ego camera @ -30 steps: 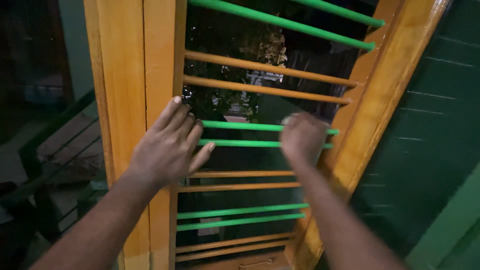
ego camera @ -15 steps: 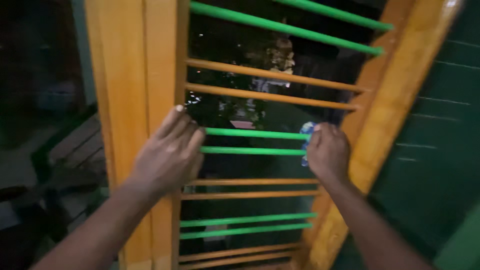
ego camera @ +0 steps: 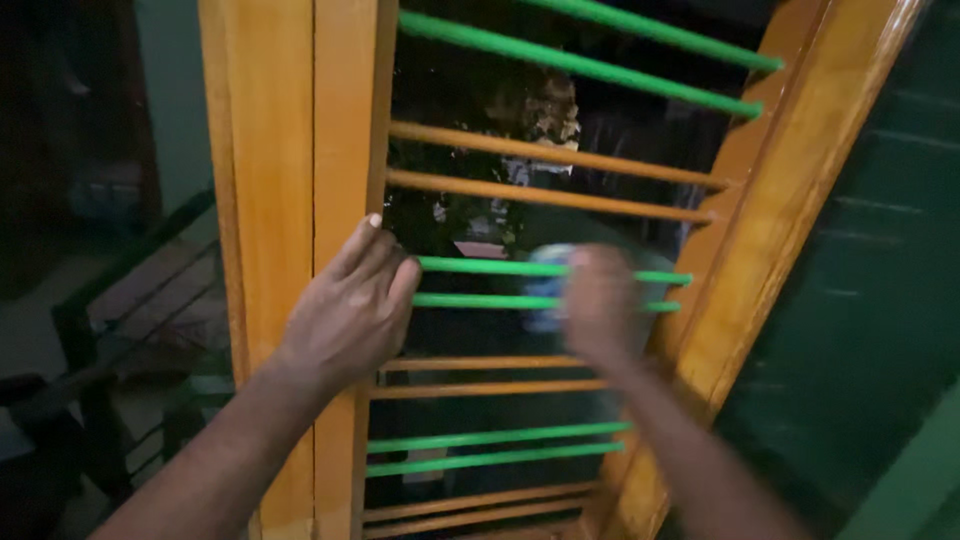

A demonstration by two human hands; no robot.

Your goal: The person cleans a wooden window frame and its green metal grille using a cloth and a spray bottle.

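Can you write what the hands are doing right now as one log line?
left hand: flat on orange wooden window frame | right hand: blurred, holds pale blue cloth against green horizontal bars

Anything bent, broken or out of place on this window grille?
Nothing stands out. The green bars and orange bars run evenly between the wooden frame sides. The left hand rests on the frame; the right hand, blurred, holds a pale cloth against the green bars.

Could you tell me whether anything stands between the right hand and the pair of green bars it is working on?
Nothing visible does. The right hand, blurred, is already at the green bars, apparently with a pale cloth against them. The left hand rests apart on the wooden frame.
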